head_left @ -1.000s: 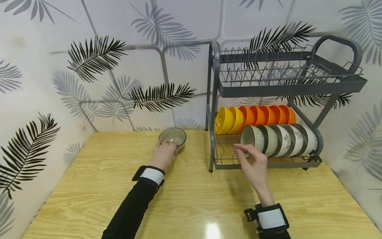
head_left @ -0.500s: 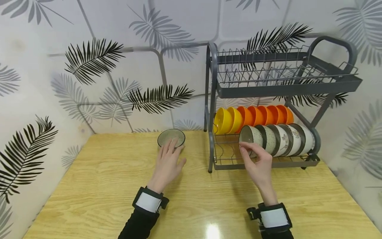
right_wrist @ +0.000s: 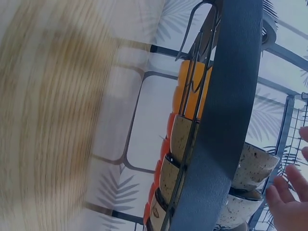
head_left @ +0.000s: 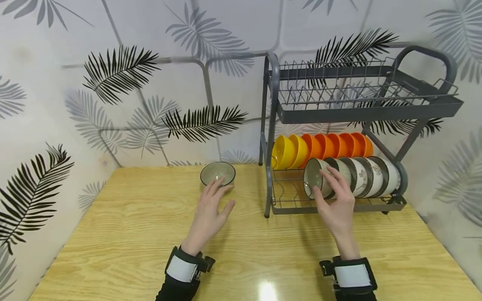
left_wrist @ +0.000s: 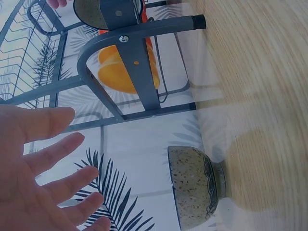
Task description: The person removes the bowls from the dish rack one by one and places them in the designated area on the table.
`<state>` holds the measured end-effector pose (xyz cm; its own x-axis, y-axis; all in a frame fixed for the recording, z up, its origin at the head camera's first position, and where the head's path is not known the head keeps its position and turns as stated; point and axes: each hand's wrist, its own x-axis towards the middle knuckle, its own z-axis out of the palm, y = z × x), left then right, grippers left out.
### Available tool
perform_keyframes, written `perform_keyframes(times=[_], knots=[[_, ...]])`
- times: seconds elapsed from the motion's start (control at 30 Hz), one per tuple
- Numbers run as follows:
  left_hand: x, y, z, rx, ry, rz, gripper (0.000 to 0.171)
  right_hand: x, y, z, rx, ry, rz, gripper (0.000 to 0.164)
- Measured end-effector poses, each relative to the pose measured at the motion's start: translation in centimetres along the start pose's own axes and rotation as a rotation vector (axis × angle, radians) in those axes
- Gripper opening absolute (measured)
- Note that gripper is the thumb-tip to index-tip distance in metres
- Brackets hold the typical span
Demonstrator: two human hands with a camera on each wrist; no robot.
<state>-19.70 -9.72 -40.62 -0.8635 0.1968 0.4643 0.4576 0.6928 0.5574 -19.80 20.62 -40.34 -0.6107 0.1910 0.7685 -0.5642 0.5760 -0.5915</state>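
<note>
A speckled grey bowl (head_left: 216,170) stands upright on the wooden table. My left hand (head_left: 208,215) hovers at its near side with fingers spread; in the left wrist view a gap separates this hand (left_wrist: 43,180) from the bowl (left_wrist: 192,187). On the rack's lower shelf, another speckled bowl (head_left: 311,175) sits on its side, leftmost in the front row. My right hand (head_left: 336,205) is in front of it, thumb and fingers parted. In the right wrist view, the fingers of this hand (right_wrist: 291,197) are loosely bent beside the speckled bowls (right_wrist: 252,166), with nothing in their grip.
The grey two-tier dish rack (head_left: 370,113) stands on the right of the table (head_left: 143,230). Yellow bowls (head_left: 284,152) and several orange bowls (head_left: 340,146) fill its back row. White patterned bowls (head_left: 360,179) continue the front row. A patterned wall (head_left: 211,96) rises behind.
My left hand has come off the bowl on the table and drawn back, its fingers spreading. My right hand has shifted right, and its pinched thumb and fingers have parted.
</note>
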Motion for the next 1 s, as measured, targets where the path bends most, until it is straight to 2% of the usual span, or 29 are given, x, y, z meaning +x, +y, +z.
perform_keyframes(times=[0.2,0.33,0.67,0.9,1.0], knots=[[-0.1,-0.4,-0.2,-0.028,-0.011,-0.011,0.038,-0.1,-0.2,-0.2,-0.09,-0.094,0.096,0.049],[-0.2,-0.5,-0.3,-0.041,-0.014,-0.019,0.039,0.0,-0.4,0.0,-0.129,-0.152,0.113,0.054],[-0.3,-0.4,-0.6,-0.067,-0.021,-0.014,0.039,0.5,-0.1,1.2,-0.33,-0.236,0.088,0.07],[-0.2,-0.1,-0.8,-0.055,-0.045,-0.018,0.039,2.4,0.3,2.1,-0.505,-0.314,0.057,0.075],[-0.2,0.0,-0.8,-0.051,-0.054,-0.02,0.04,3.2,0.7,2.5,-0.582,-0.333,0.011,0.078]])
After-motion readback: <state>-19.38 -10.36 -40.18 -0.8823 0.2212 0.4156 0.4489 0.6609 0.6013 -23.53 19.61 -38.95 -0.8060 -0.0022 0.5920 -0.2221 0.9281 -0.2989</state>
